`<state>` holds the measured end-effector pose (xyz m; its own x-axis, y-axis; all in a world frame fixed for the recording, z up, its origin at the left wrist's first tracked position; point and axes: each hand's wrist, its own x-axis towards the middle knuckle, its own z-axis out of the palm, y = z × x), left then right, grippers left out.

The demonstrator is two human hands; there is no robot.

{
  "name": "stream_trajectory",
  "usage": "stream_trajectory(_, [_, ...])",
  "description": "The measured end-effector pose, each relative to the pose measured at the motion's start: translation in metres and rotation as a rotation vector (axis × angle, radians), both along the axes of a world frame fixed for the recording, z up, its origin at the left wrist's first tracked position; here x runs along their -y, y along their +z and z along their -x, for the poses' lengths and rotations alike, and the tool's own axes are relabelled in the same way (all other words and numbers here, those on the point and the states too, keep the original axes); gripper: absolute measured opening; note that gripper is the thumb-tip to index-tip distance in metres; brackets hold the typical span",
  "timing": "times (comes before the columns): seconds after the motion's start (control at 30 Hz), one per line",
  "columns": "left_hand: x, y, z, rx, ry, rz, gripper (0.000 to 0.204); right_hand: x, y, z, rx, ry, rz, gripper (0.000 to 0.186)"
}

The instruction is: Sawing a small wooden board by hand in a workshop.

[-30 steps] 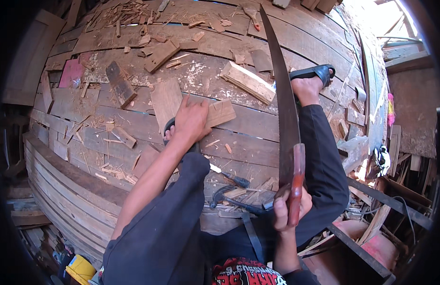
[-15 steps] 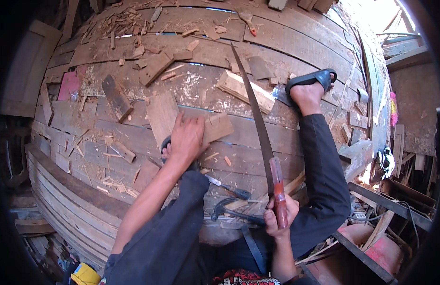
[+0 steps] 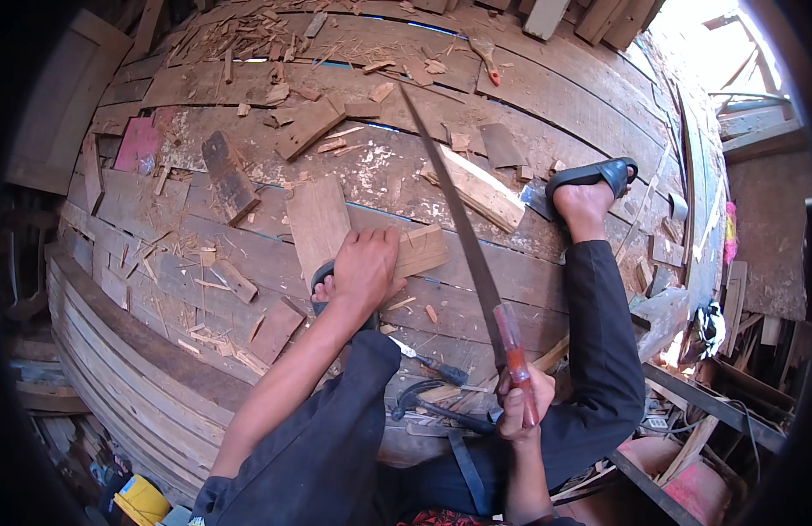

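Right hand (image 3: 513,416) clenches a saw (image 3: 473,263), now swung toward eleven o'clock, nearer the short board (image 3: 423,249) beneath the left hand (image 3: 369,267), whose grip is unclear.

The left end of the wooden block (image 3: 423,250) is covered by the left hand (image 3: 368,267), whose palm is hidden. The left foot (image 3: 325,289) is partly concealed by the left forearm (image 3: 292,386). Part of the handle of the saw (image 3: 459,210) is enclosed by the right hand (image 3: 524,405); the teeth are too fine to be resolved. The shirt (image 3: 445,519) is cut off by the lower edge. Detail at the upper right is lost in glare.
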<state>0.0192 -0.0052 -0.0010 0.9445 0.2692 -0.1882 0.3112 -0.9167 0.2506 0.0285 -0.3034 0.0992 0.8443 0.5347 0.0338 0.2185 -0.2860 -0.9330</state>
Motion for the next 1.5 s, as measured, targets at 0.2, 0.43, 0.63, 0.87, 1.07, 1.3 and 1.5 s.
stream_trajectory(0.2, [-0.008,-0.003,-0.019,-0.058,-0.049,0.115,0.062,-0.014,0.014,0.008,-0.04,0.022,0.112,0.023])
stream_trajectory(0.43, [-0.036,0.004,-0.007,-0.199,-0.054,0.175,0.066,-0.043,0.012,0.015,-0.006,-0.032,0.097,0.019])
stream_trajectory(0.63, [-0.041,0.007,-0.012,-0.253,-0.032,0.223,0.068,-0.037,0.002,0.014,0.072,-0.159,0.09,0.021])
stream_trajectory(0.87, [-0.041,0.013,-0.016,-0.321,0.002,0.274,0.072,-0.044,-0.01,0.017,-0.019,-0.04,-0.035,0.043])
stream_trajectory(1.07, [-0.036,0.011,-0.016,-0.3,-0.088,0.229,0.075,-0.042,-0.012,0.021,-0.314,0.034,-0.147,0.066])
stream_trajectory(1.3, [-0.039,0.012,-0.011,-0.245,-0.054,0.283,0.083,-0.041,-0.012,0.027,-0.759,-0.079,-0.677,0.082])
stream_trajectory(1.5, [-0.042,0.011,-0.012,-0.218,-0.039,0.277,0.083,-0.053,-0.039,0.04,-0.396,0.156,-0.414,0.039])
